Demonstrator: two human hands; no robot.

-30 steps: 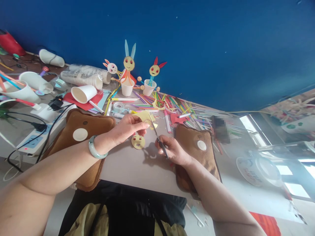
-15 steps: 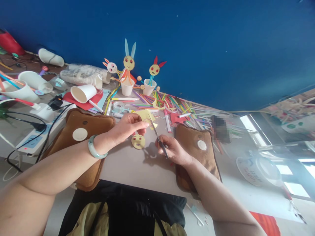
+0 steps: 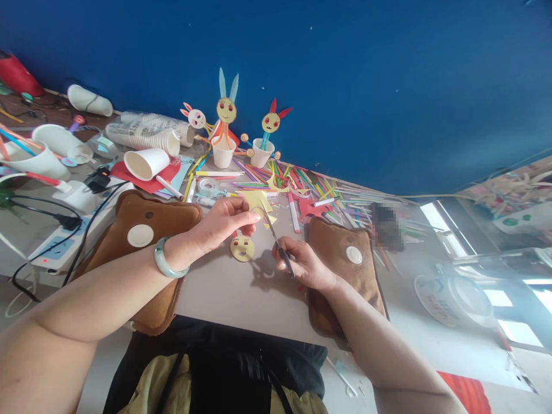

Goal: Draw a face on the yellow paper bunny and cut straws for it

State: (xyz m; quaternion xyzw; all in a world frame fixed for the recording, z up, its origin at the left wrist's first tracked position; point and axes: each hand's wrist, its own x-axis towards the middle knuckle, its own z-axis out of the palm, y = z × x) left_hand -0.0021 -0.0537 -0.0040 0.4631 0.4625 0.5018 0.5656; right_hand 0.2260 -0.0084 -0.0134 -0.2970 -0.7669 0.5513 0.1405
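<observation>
My left hand (image 3: 228,220) pinches a small piece of yellow paper (image 3: 257,211) between thumb and finger. Around the handles of dark-handled scissors (image 3: 282,251) my right hand (image 3: 305,263) is closed, with the blades pointing up and left to the edge of that paper. Below my left hand a round yellow paper face (image 3: 242,248) with drawn eyes and a mouth lies on the table. More yellow paper (image 3: 254,200) lies just behind the fingers, and where the held piece ends against it is hard to make out.
Brown plush cushions (image 3: 142,261) (image 3: 345,276) lie left and right of my hands. Behind are scattered coloured sticks (image 3: 297,178), a pink marker (image 3: 293,213), and paper-cup rabbit figures (image 3: 223,152) against the blue wall. A power strip (image 3: 64,241) with cables sits at left.
Hardly anything differs. Both hands, the scissors and the yellow paper stay in nearly the same place, with only a very slight shift of the left fingers.
</observation>
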